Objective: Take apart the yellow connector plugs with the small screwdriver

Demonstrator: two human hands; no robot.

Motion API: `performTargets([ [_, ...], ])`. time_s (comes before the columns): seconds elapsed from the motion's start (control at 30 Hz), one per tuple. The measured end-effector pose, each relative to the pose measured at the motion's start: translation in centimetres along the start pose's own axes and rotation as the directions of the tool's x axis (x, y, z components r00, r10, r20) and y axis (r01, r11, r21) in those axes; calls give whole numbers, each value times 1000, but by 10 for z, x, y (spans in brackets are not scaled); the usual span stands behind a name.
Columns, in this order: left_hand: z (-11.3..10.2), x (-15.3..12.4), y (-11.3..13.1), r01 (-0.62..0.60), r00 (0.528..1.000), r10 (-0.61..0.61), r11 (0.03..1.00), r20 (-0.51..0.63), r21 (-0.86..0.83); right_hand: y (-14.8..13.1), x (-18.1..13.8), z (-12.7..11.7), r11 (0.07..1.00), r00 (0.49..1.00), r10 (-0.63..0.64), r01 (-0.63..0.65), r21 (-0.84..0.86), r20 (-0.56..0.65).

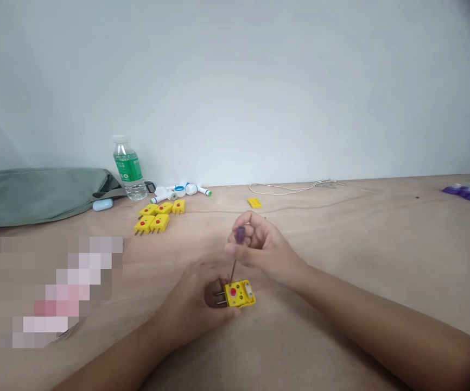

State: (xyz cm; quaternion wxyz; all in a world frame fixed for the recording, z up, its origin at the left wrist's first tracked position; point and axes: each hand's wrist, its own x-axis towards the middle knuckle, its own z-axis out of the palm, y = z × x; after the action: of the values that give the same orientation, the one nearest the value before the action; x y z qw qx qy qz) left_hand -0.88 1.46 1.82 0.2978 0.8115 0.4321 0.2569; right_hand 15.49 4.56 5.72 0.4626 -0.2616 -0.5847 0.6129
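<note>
My left hand (196, 298) grips a yellow connector plug (239, 294) with a red dot and two metal prongs, holding it down on the wooden table (341, 244). My right hand (259, 244) is closed round a small screwdriver (237, 250) with a purple handle. Its thin shaft points down, and the tip touches the top of the plug.
Several more yellow plugs (157, 216) lie in a group further back, and a lone yellow piece (254, 203) sits near a white cable (296, 188). A water bottle (129, 168), a green bag (35, 195), small white parts (180, 191) and purple items (469, 194) line the far edge.
</note>
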Motion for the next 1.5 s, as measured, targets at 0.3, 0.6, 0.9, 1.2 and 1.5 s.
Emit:
performTargets([
  [0.3, 5, 0, -12, -38, 999, 38, 999, -12, -21, -2, -8, -1, 950, 986, -97, 131, -284, 133],
  [0.6, 6, 0, -13, -96, 994, 93, 994, -54, -47, 5, -5, 1, 995, 999, -27, 25, -102, -20],
  [0.9, 8, -1, -17, -90, 995, 89, 996, -55, -22, 3, -4, -7, 975, 982, 45, -3, -220, 184],
  [1.2, 8, -1, -16, -120, 991, 116, 992, -67, -43, 13, -3, -7, 994, 992, 107, -105, -43, 61],
  [1.5, 4, 1, -9, -195, 981, 190, 969, -45, -152, 8, -8, -13, 966, 955, 75, 2, -260, 287],
])
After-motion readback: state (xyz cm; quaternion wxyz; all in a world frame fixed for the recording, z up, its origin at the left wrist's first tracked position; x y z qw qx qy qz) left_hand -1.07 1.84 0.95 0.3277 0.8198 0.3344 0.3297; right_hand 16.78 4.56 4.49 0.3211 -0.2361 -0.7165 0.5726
